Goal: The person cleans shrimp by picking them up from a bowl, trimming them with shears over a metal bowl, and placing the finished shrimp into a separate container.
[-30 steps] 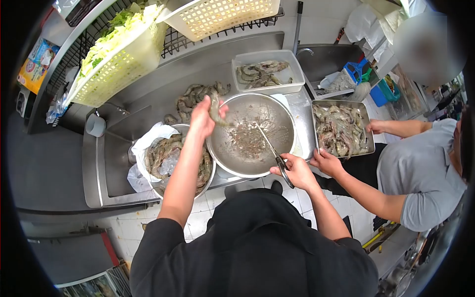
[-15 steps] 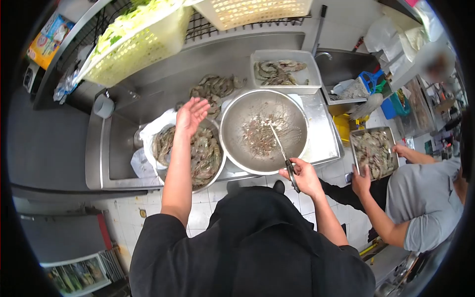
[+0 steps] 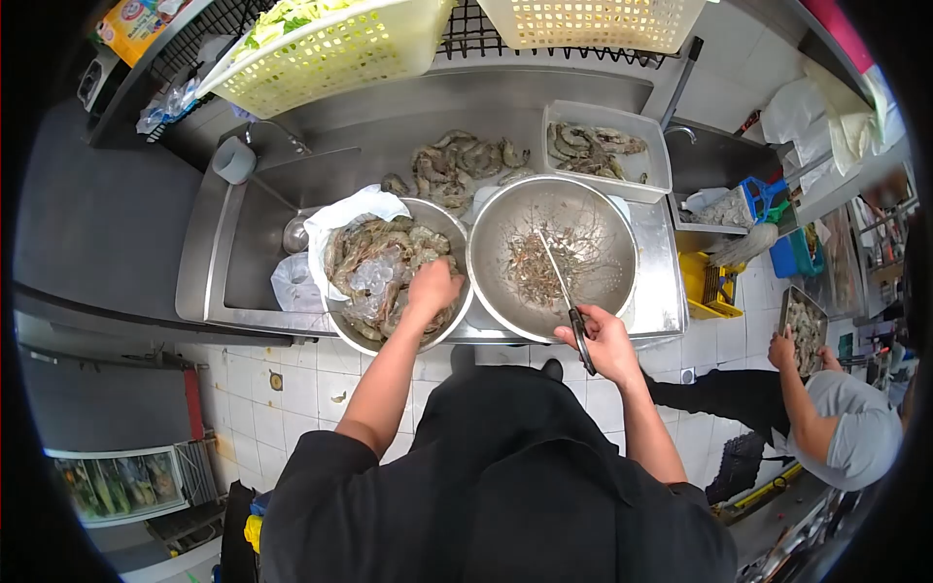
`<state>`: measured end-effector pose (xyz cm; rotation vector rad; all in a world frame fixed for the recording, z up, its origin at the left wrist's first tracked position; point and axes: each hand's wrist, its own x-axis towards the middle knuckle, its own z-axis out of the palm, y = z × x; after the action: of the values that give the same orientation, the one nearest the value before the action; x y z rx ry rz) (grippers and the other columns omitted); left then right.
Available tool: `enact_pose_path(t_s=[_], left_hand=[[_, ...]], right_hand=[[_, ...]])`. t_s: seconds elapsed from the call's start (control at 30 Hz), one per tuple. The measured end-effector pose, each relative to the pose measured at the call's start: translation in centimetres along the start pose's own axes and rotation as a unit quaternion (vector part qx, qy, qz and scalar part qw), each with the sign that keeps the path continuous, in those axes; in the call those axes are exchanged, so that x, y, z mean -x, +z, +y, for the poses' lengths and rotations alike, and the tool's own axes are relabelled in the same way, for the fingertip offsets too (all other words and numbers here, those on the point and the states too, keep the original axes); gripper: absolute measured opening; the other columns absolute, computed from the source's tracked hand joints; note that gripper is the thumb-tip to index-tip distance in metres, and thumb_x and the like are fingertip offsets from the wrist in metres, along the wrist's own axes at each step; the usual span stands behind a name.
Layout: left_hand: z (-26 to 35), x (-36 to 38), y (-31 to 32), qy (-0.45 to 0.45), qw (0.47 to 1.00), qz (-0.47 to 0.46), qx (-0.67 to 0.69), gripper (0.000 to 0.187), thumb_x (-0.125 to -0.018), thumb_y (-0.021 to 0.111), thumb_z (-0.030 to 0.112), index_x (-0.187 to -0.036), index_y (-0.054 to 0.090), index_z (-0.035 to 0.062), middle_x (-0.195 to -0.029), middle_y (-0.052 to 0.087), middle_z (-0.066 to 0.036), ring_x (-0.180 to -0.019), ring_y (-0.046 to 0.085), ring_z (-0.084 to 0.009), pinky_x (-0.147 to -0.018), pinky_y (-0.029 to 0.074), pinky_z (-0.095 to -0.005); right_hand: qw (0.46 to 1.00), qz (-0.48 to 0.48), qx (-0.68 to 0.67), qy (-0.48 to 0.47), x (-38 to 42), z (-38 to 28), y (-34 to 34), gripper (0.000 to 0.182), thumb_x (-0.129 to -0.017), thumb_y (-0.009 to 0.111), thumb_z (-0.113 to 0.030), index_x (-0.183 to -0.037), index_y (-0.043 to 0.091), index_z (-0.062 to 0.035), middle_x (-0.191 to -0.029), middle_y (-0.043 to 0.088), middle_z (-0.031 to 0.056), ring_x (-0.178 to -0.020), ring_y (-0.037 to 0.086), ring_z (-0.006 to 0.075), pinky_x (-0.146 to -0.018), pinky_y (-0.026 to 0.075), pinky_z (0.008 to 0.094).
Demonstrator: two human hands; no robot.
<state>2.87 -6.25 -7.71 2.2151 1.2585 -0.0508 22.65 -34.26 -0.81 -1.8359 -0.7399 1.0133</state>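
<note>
The left hand (image 3: 434, 290) is lowered with bent fingers among the shrimp (image 3: 345, 248) in the left bowl (image 3: 462, 225); whether one is grasped cannot be told. By the right hand (image 3: 604, 342), the scissors (image 3: 580, 335) are gripped at the black handles, with the blades directed away over the right bowl (image 3: 625, 209), probably so that the thin clippings (image 3: 530, 267) are caught inside. The two bowls are set side by side before the hands, seemingly for short reach. Ice (image 3: 377, 275) lies beside the left hand, presumably for cooling. Beyond the left hand, a shrimp pile (image 3: 442, 175) is placed on the metal; beyond the right hand, more shrimp are contained by a clear box (image 3: 658, 163). Far left, an orange carton (image 3: 136, 37) bears print too small to be read surely.
</note>
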Motion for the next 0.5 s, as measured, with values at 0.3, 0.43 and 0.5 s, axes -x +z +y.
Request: enact_pose_path(t_s=[0.3, 0.43, 0.5], left_hand=[[-1.9, 0.9, -4.7, -0.041, 0.965, 0.02, 0.258, 0.04, -0.088, 0.07, 0.013, -0.122, 0.064, -0.0078, -0.114, 0.073, -0.021, -0.103, 0.073, -0.0313, -0.091, 0.061, -0.0425], [-0.5, 2.9, -9.7, 0.058, 0.779, 0.008, 0.625, 0.033, -0.097, 0.062, 0.001, -0.128, 0.058, -0.0059, -0.115, 0.071, -0.012, -0.099, 0.072, -0.0205, -0.088, 0.063, -0.0382], [1.6, 2.7, -9.4, 0.09, 0.768, 0.01, 0.634, 0.023, -0.1, 0.062, 0.001, -0.122, 0.059, -0.0014, -0.116, 0.07, -0.011, -0.101, 0.071, -0.0196, -0.091, 0.062, -0.0376]], right_hand=[[0.996, -0.041, -0.078, -0.03, 0.4, -0.9, 0.5, 0.073, -0.087, 0.088, -0.032, -0.136, 0.054, 0.0111, -0.073, 0.055, -0.0031, -0.066, 0.05, 0.0049, -0.057, 0.039, 0.0239], [0.978, -0.107, -0.177, -0.003, 1.2, -1.3, 1.0, 0.068, -0.092, 0.083, -0.032, -0.139, 0.052, 0.0052, -0.077, 0.057, -0.0016, -0.067, 0.054, 0.0058, -0.059, 0.046, 0.0255], [0.976, -0.119, -0.18, 0.001, 1.4, -2.0, 1.3, 0.06, -0.096, 0.078, -0.036, -0.137, 0.054, 0.0011, -0.079, 0.059, -0.0003, -0.068, 0.058, 0.008, -0.061, 0.052, 0.0279]])
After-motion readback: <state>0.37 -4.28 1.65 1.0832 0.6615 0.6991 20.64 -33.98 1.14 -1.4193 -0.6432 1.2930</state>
